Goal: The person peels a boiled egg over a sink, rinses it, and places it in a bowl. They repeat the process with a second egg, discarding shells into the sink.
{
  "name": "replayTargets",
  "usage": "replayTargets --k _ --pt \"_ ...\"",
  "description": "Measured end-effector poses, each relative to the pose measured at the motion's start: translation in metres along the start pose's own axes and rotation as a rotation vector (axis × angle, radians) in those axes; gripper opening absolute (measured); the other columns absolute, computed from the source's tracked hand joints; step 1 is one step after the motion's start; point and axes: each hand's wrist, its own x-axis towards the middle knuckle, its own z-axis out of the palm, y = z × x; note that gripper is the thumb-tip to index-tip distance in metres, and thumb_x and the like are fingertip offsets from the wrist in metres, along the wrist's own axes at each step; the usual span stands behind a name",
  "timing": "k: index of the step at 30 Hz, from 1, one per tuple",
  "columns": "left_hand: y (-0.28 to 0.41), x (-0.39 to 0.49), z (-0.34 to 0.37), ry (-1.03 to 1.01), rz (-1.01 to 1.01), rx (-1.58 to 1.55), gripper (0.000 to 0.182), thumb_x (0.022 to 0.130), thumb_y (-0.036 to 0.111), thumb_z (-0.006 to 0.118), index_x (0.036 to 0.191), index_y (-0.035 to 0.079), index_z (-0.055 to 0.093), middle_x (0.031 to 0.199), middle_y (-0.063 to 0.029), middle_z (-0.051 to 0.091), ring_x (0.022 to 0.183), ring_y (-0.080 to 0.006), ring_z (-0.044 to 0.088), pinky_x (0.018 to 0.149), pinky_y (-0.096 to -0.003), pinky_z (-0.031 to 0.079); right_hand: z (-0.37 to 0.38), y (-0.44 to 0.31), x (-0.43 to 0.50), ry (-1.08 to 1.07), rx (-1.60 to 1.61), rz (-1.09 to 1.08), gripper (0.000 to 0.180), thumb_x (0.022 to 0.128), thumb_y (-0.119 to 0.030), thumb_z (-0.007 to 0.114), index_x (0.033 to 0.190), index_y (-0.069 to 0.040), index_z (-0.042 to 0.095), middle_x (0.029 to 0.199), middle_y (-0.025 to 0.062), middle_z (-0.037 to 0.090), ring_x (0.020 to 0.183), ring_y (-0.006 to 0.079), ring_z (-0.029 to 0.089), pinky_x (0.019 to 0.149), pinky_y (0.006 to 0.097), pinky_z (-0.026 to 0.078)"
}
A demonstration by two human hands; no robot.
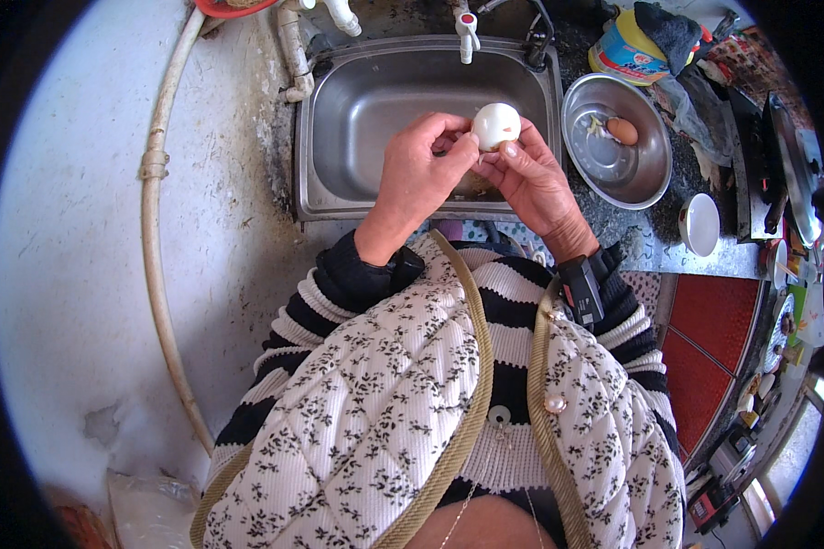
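A mostly peeled, white boiled egg (496,125) is held between my two hands over the front right part of a stainless steel sink (357,130). One small brown piece of shell shows on its surface. My left hand (429,165) has its thumb and fingers against the egg's left side. My right hand (532,175) grips it from below and the right, the thumb near its lower edge. To the right of the sink, a steel bowl (590,185) holds a brown egg (621,131) and some pale scraps beside it.
A tap with a red-marked handle (467,38) stands behind the sink. Right of it are a yellow jug (611,44), a small white bowl (700,225) and a black stove (748,158). A pipe (152,165) runs along the left wall.
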Motion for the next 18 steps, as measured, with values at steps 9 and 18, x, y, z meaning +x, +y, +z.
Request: replayTargets --k 9,18 --pt "0.0054 -0.0013 -0.0015 -0.007 0.007 -0.025 0.022 0.089 0.013 0.068 0.1 -0.006 0.068 0.083 -0.0118 0.072 0.074 -0.0129 0.07 0.065 -0.0256 0.054 -0.002 -0.0004 -0.0023 -0.026 -0.002 0.011 0.041 0.098 -0.013 0.057 0.137 -0.005 0.044 0.125 0.0137 0.059 0.11 0.027 0.063 0.1 0.041 0.05" --pt "0.0002 -0.002 -0.0021 0.02 0.038 -0.031 0.018 0.09 0.01 0.066 0.098 -0.006 0.069 0.078 -0.0086 0.071 0.072 -0.0102 0.068 0.062 -0.0239 0.052 0.0002 -0.0014 -0.0027 -0.036 -0.033 0.022 0.048 0.097 -0.017 0.06 0.14 -0.005 0.04 0.119 0.0124 0.061 0.102 0.0201 0.066 0.101 0.0407 0.05"
